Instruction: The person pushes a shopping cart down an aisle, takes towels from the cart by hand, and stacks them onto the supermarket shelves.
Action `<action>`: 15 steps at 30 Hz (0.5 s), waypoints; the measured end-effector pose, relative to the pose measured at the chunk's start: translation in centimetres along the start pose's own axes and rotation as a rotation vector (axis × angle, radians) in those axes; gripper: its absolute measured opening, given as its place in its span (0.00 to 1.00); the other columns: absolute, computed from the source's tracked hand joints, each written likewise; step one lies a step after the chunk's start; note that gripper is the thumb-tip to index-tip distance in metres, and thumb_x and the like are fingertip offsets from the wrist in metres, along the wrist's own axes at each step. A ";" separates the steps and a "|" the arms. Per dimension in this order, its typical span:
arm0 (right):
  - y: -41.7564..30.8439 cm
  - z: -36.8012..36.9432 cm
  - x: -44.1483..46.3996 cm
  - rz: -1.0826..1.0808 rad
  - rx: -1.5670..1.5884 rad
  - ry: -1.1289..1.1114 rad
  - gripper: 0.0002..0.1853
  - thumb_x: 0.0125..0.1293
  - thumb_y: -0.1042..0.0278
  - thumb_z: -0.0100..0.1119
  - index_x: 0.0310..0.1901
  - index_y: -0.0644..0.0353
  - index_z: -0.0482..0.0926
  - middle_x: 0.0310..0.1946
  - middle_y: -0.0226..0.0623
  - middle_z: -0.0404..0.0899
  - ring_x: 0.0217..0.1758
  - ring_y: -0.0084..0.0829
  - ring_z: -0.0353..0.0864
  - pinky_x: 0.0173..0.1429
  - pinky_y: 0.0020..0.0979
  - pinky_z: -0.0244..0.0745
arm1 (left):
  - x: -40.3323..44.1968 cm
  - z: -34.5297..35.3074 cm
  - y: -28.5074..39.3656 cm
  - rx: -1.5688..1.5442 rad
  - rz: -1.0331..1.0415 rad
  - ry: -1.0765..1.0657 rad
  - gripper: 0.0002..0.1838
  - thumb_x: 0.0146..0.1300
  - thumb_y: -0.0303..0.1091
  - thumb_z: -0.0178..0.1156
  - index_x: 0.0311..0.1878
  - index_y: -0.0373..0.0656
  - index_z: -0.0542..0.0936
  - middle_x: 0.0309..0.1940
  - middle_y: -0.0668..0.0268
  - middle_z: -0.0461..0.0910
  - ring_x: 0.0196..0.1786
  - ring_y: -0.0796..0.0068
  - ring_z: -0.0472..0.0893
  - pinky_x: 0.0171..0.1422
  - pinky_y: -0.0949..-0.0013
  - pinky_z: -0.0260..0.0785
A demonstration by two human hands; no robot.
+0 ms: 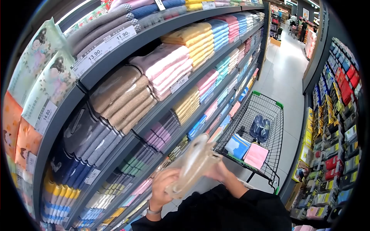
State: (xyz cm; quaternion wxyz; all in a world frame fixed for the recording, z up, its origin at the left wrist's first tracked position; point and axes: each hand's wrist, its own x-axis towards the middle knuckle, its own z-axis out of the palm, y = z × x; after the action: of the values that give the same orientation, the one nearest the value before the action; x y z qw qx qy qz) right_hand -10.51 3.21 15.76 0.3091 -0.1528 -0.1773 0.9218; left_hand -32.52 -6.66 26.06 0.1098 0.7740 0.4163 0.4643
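Both my hands hold a folded beige towel (196, 165) in front of my body, and it is slightly blurred. My left hand (163, 185) is closed around its near left end, with a watch band on the wrist. My right hand (219, 171) grips its right side, its fingers partly hidden by the towel. To the left, the shelf bears stacks of brown towels (123, 96), pink towels (165, 69) and grey towels (90, 134). In the shopping cart (275, 115) lie a blue and white towel (237, 145), a pink towel (256, 155) and dark blue slippers (260, 129).
Long tiered shelves (148, 107) run along the left side. The cart stands ahead to the right on the tiled aisle floor (283, 65). Racks of hanging packaged goods (335, 154) line the right side. People (303, 29) are far down the aisle.
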 end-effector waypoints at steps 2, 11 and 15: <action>1.2 -0.4 0.0 0.032 0.171 0.014 0.36 0.68 0.38 0.48 0.69 0.55 0.63 0.69 0.43 0.64 0.69 0.42 0.67 0.72 0.49 0.62 | 0.8 0.8 0.3 0.005 -0.025 -0.150 0.26 0.44 0.31 0.71 0.49 0.40 0.75 0.56 0.59 0.79 0.56 0.51 0.79 0.58 0.57 0.68; 2.7 -2.6 0.6 -0.036 0.161 0.169 0.34 0.68 0.41 0.52 0.67 0.57 0.66 0.66 0.43 0.67 0.65 0.40 0.72 0.68 0.47 0.67 | -1.2 -1.3 -0.5 -0.198 -0.308 -0.674 0.42 0.46 0.27 0.59 0.71 0.46 0.66 0.74 0.59 0.57 0.79 0.55 0.49 0.77 0.52 0.45; 3.3 -3.7 0.7 -0.055 0.117 0.163 0.33 0.68 0.42 0.53 0.66 0.58 0.66 0.65 0.43 0.69 0.63 0.40 0.73 0.67 0.46 0.69 | -1.6 -1.3 -1.7 -0.213 -0.288 -0.610 0.36 0.48 0.24 0.57 0.66 0.48 0.73 0.72 0.60 0.61 0.77 0.55 0.54 0.76 0.52 0.47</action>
State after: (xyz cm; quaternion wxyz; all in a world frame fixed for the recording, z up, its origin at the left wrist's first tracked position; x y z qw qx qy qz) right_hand -11.32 2.05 10.99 0.3561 -0.2039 -0.1018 0.9062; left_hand -34.87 -7.11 24.82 0.3734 0.7945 0.4186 0.2325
